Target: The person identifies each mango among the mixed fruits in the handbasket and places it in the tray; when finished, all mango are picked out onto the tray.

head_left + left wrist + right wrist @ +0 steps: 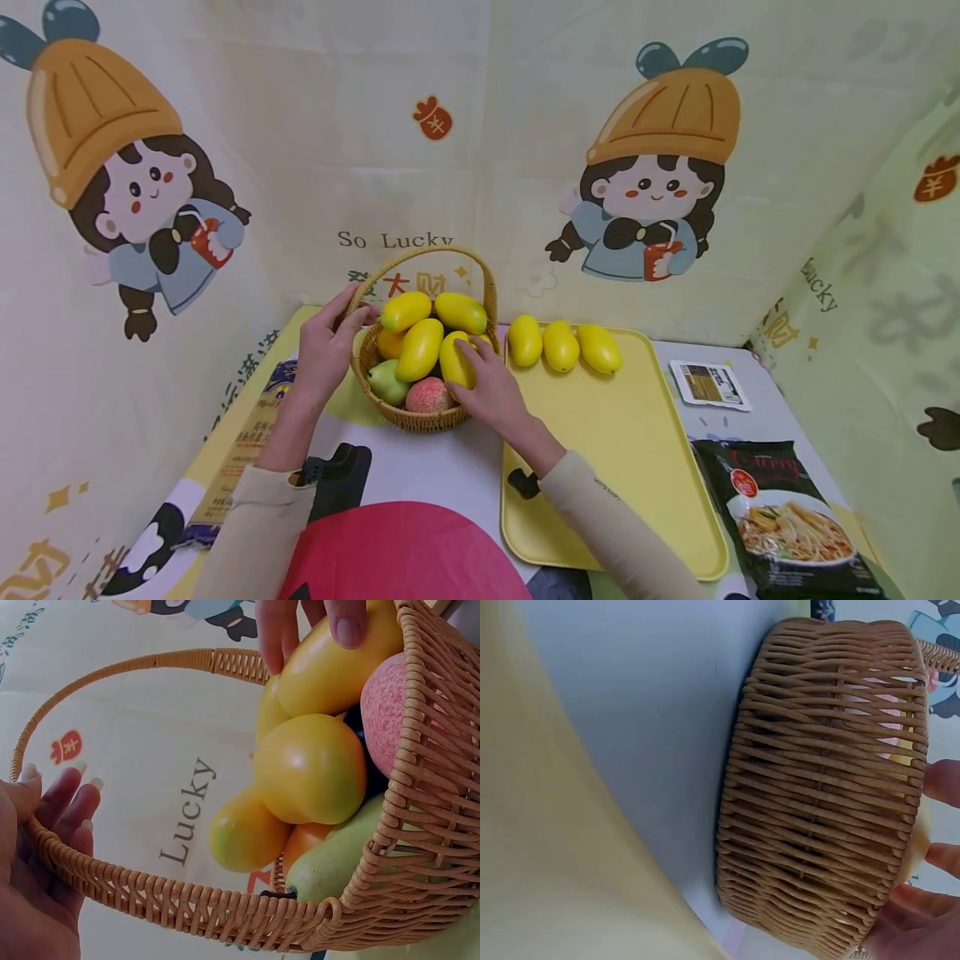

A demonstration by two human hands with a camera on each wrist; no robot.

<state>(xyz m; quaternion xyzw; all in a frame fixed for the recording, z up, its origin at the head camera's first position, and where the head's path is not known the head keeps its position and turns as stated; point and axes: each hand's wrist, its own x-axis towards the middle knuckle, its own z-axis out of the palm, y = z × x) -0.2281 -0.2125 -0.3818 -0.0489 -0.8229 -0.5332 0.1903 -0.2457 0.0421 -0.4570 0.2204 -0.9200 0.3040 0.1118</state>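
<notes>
In the head view a wicker basket (423,417) holds several yellow mangoes (420,350), a green pear-like fruit (387,382) and a pink peach (428,396). My left hand (327,337) has its fingers around the left side of the arched handle (135,889); the left wrist view shows them loosely bent about it. At the basket's right side, my right hand (491,387) grips the rightmost mango (455,360) inside. The right wrist view shows the fingers of my right hand (922,922) at the basket rim, the mango mostly hidden behind the weave.
A yellow tray (615,467) right of the basket bears three mangoes (561,346) along its back edge. Farther right lie a small white packet (710,385) and a black noodle bag (791,521). A long yellow and blue package (240,458) lies at the left.
</notes>
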